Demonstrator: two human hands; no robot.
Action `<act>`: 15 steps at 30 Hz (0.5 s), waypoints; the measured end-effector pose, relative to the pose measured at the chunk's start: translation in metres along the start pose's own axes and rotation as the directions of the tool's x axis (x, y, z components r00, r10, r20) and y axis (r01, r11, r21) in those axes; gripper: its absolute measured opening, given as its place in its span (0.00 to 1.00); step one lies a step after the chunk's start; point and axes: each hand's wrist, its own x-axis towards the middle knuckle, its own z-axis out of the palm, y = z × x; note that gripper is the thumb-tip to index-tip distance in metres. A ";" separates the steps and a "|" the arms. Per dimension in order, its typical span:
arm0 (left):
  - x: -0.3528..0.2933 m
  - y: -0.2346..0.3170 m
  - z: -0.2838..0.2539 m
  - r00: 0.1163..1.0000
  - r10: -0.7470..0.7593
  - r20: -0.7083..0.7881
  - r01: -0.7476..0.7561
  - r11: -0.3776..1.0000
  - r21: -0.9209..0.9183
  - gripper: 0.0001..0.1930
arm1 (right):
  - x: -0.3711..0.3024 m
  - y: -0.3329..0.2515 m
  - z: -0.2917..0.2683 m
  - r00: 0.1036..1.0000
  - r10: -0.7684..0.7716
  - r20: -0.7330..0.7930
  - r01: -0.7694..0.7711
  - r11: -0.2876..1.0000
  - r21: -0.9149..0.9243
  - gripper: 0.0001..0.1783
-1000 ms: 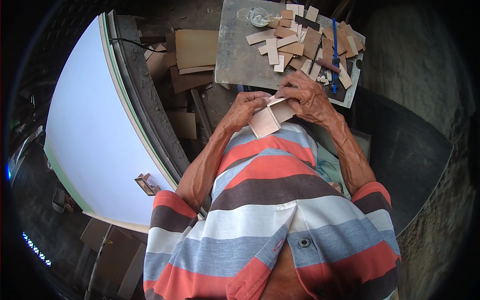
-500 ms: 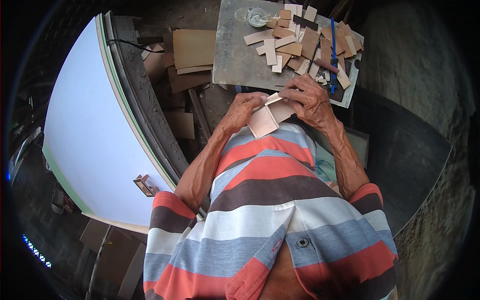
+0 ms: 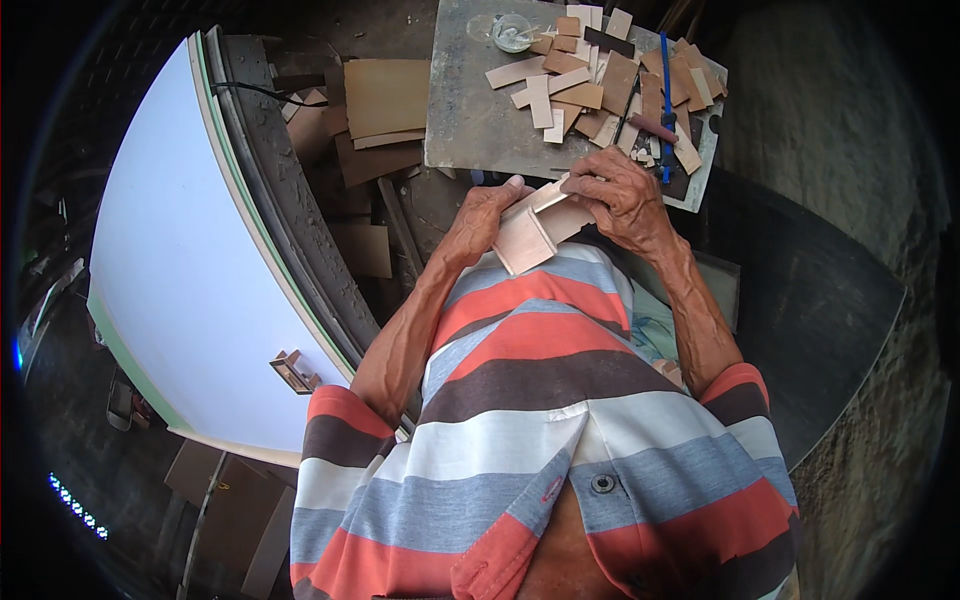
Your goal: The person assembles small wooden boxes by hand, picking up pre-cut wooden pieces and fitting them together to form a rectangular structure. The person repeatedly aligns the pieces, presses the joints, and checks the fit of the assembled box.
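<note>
Between my hands, above my lap, is a small assembly of thin light wooden pieces (image 3: 522,245), with upright strips standing on a flat panel. My left hand (image 3: 483,222) grips its left edge, the thumb lying along the top. On the other side, my right hand (image 3: 622,197) pinches the upper right end of the assembly between thumb and bent fingers. Part of the piece is hidden behind the right fingers. Just beyond my right hand, a thin dark tool with a reddish handle (image 3: 654,128) lies on the work board.
The grey work board (image 3: 470,110) ahead bears several wooden pieces (image 3: 580,95), a blue bar (image 3: 665,105) and a clear dish of white paste (image 3: 512,33). To the left, a white-topped table (image 3: 200,260) carries a small wooden frame (image 3: 293,371). Brown sheets (image 3: 388,98) lie beyond it.
My left thumb and fingers have shifted back from the strip's upper edge to the assembly's left side, uncovering more of it. My right hand keeps its pinch almost unmoved.
</note>
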 end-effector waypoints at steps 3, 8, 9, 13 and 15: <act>-0.002 0.003 -0.001 1.000 -0.025 0.015 0.025 1.000 0.009 0.28 | -0.001 0.000 0.002 1.000 -0.018 -0.016 0.017 1.000 -0.015 0.11; -0.003 0.004 -0.007 0.989 0.021 0.145 -0.029 0.998 0.051 0.25 | -0.002 0.003 0.002 0.998 -0.057 -0.026 0.055 0.997 -0.061 0.11; -0.005 0.005 -0.006 0.987 0.051 0.155 -0.058 0.998 0.040 0.23 | -0.003 0.002 0.003 0.998 -0.059 -0.024 0.057 0.996 -0.067 0.12; -0.011 0.007 0.000 0.981 0.134 0.142 -0.135 0.991 -0.004 0.21 | -0.002 0.002 0.003 0.996 -0.089 -0.029 0.087 0.994 -0.066 0.12; -0.011 0.009 0.001 0.982 0.143 0.122 -0.146 0.989 0.018 0.21 | -0.003 0.002 0.002 0.995 -0.092 -0.026 0.090 0.994 -0.063 0.12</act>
